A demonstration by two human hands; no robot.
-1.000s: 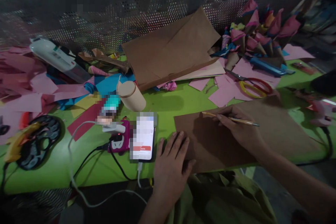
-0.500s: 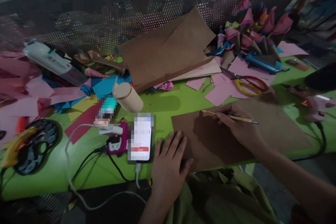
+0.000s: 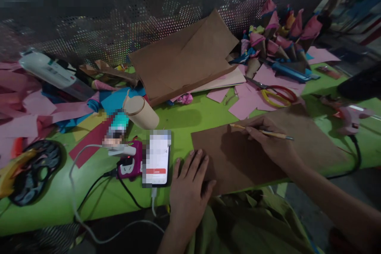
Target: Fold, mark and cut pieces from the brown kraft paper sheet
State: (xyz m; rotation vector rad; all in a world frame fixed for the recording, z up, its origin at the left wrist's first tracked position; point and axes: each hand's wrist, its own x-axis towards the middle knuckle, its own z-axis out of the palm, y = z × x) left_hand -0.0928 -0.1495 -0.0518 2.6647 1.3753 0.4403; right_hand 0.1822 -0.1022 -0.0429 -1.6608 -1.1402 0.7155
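A sheet of brown paper [image 3: 238, 174] lies on the green table close in front of me. My left hand [image 3: 190, 180] rests flat at the sheet's left edge with its fingers spread. In my right hand [image 3: 268, 139] is a slim wooden pencil [image 3: 275, 133], pinched between thumb and fingers. The pencil lies low over the upper part of the sheet, its light end pointing left; whether it touches the paper I cannot tell. Just left of my left hand, a phone [image 3: 160, 158] with a lit screen lies plugged into a white cable.
Left are a purple power strip [image 3: 138, 158], a beige paper cup [image 3: 145, 115] and a black reel [image 3: 44, 170]. Behind lie folded brown paper [image 3: 184, 59], scissors [image 3: 278, 95], a blue cutter [image 3: 290, 72] and pink paper cones [image 3: 272, 43]. A glue gun [image 3: 351, 119] is at right.
The view has shifted slightly, so most things sit a little further left. Both hands stay in nearly the same place on the paper, with the pencil still held.
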